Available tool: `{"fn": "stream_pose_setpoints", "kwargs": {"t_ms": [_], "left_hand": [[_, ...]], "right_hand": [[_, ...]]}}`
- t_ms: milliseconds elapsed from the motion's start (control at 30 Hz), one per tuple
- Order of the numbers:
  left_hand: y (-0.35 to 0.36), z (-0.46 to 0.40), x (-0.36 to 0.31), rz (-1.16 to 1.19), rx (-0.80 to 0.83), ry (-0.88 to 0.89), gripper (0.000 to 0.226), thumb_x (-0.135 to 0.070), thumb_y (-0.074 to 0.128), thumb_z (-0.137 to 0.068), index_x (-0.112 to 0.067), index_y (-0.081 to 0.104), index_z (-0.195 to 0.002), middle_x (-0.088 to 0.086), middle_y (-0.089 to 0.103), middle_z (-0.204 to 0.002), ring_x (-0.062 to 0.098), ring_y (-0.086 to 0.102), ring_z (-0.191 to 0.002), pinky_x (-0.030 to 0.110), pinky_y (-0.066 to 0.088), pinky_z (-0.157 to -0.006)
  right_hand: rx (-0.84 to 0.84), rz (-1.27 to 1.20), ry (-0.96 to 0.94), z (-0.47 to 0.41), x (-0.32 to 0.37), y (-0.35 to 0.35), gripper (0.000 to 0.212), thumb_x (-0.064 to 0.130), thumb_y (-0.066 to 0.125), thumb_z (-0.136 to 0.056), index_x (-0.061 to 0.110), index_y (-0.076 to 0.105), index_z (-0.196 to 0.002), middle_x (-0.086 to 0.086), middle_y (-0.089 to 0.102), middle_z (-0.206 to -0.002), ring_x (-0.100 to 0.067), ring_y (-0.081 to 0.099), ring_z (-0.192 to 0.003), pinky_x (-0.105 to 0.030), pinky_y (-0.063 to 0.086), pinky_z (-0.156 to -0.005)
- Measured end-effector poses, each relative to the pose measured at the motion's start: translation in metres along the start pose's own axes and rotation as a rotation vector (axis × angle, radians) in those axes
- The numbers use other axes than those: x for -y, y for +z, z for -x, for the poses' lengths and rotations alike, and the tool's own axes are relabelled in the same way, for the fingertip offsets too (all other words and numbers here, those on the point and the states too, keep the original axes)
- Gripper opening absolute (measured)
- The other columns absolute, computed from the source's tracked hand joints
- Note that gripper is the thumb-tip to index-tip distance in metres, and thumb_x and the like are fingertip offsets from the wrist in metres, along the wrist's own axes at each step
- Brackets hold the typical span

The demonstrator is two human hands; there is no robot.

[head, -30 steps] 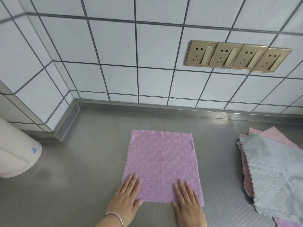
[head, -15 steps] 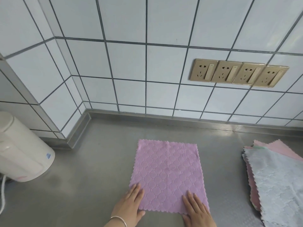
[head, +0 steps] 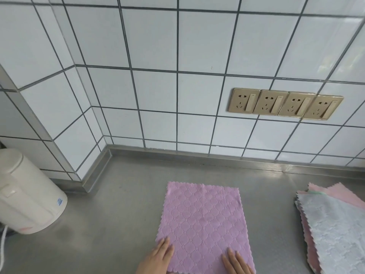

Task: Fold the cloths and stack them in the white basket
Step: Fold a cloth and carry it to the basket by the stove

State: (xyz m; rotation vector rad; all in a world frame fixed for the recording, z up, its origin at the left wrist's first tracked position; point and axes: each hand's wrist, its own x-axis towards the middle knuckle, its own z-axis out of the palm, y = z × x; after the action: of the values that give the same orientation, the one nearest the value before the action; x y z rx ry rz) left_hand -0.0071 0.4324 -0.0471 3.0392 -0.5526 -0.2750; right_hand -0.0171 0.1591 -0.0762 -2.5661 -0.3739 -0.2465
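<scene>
A purple quilted cloth (head: 203, 224) lies flat and unfolded on the steel counter. My left hand (head: 158, 258) rests with straight fingers on its near left corner. My right hand (head: 236, 263) lies flat on its near right corner. Both hands are cut off by the bottom edge of the frame. A pile of unfolded cloths (head: 335, 230), grey on top with pink ones beneath, sits at the right edge. No white basket shows in the view.
A cream electric kettle (head: 25, 196) stands at the left with a white cord. The steel counter (head: 118, 224) meets a white tiled wall, which carries a row of gold sockets (head: 284, 103).
The view has tilted upward, so the cloth and hands sit lower in the frame. Both hands stay flat on the cloth's near corners.
</scene>
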Motion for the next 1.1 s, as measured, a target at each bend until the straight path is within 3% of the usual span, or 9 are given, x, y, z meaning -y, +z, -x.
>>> {"fn": "stream_pose_setpoints", "kwargs": {"t_ms": [67,167,267,333,400,533,633,867,1100], "left_hand": [[-0.024,0.003,-0.007,0.102,0.102,0.006,0.065,-0.058,0.025,-0.089,-0.020,0.042,-0.138,0.007,-0.013,-0.156,0.018,0.032,-0.137,0.015,0.050,-0.083],[-0.029,0.001,-0.016,0.135,0.144,-0.014,0.070,-0.044,0.036,-0.095,-0.018,0.002,-0.150,-0.004,-0.026,-0.149,0.017,-0.010,-0.144,0.032,0.013,-0.117],[-0.025,0.004,-0.013,0.135,0.088,-0.072,0.075,-0.050,0.048,-0.089,-0.018,0.017,-0.149,-0.007,-0.017,-0.141,0.010,-0.002,-0.142,0.028,0.020,-0.114],[-0.027,0.007,-0.014,0.116,0.195,-0.051,0.081,-0.067,0.071,-0.053,-0.024,0.063,-0.121,-0.002,0.034,-0.141,0.006,0.049,-0.123,0.018,0.048,-0.089],[-0.020,0.003,-0.012,0.012,0.086,-0.061,0.076,-0.065,0.081,-0.021,-0.029,0.077,-0.088,-0.005,0.070,-0.108,0.006,0.069,-0.090,0.015,0.054,-0.059],[-0.010,-0.002,-0.010,0.030,0.042,-0.057,0.061,-0.043,0.088,-0.026,-0.023,0.077,-0.083,-0.002,0.073,-0.097,0.011,0.071,-0.086,0.018,0.055,-0.052],[-0.009,-0.001,-0.012,0.006,-0.030,-0.025,0.038,-0.015,0.073,-0.042,-0.023,0.078,-0.079,-0.002,0.074,-0.094,0.010,0.071,-0.083,0.016,0.053,-0.048],[-0.014,-0.003,-0.002,0.091,-0.010,-0.041,0.047,-0.011,0.085,-0.035,-0.027,0.076,-0.078,-0.008,0.073,-0.092,0.006,0.071,-0.079,0.015,0.052,-0.048],[-0.040,-0.007,0.004,0.353,0.009,-0.203,0.026,-0.016,0.051,-0.084,-0.032,0.069,-0.096,-0.014,0.061,-0.123,0.011,0.061,-0.108,0.021,0.047,-0.087]], "right_hand": [[0.033,0.034,0.002,-0.002,0.001,-0.006,0.059,0.069,0.025,-0.078,0.029,0.055,-0.109,0.022,0.016,-0.154,0.001,0.016,-0.141,-0.025,0.037,-0.085],[0.066,0.208,-0.088,-0.006,-0.009,-0.010,0.053,0.061,0.014,-0.088,0.045,0.030,-0.136,0.017,-0.002,-0.157,-0.002,-0.003,-0.144,-0.025,0.032,-0.071],[0.085,0.255,-0.073,-0.008,-0.010,-0.011,0.047,0.048,0.037,-0.073,0.036,0.046,-0.117,0.016,-0.004,-0.157,-0.002,-0.007,-0.143,-0.027,0.035,-0.072],[0.103,0.226,-0.024,-0.005,-0.009,-0.011,0.058,0.048,0.040,-0.054,0.029,0.048,-0.108,0.012,0.011,-0.155,-0.001,0.005,-0.143,-0.030,0.045,-0.071],[0.115,0.217,-0.009,-0.007,-0.004,-0.016,0.055,0.042,0.038,-0.054,0.027,0.048,-0.106,0.005,0.036,-0.137,-0.009,0.039,-0.127,-0.030,0.056,-0.059],[0.156,0.281,-0.009,-0.005,0.004,-0.026,0.046,0.021,0.034,-0.063,0.021,0.047,-0.106,-0.003,0.071,-0.104,-0.022,0.071,-0.087,-0.030,0.057,-0.053],[0.175,0.330,-0.031,-0.002,0.006,-0.031,0.046,0.011,0.030,-0.064,0.020,0.049,-0.106,-0.002,0.073,-0.099,-0.022,0.072,-0.082,-0.027,0.056,-0.051],[0.224,0.333,0.002,-0.009,0.012,-0.050,0.057,0.005,0.027,-0.060,0.020,0.075,-0.088,0.003,0.074,-0.096,-0.015,0.072,-0.077,-0.020,0.051,-0.044],[0.287,0.286,0.189,-0.024,0.017,-0.068,0.033,0.007,0.056,-0.068,0.031,0.072,-0.084,0.018,0.068,-0.096,-0.008,0.062,-0.082,-0.018,0.048,-0.057]]}}
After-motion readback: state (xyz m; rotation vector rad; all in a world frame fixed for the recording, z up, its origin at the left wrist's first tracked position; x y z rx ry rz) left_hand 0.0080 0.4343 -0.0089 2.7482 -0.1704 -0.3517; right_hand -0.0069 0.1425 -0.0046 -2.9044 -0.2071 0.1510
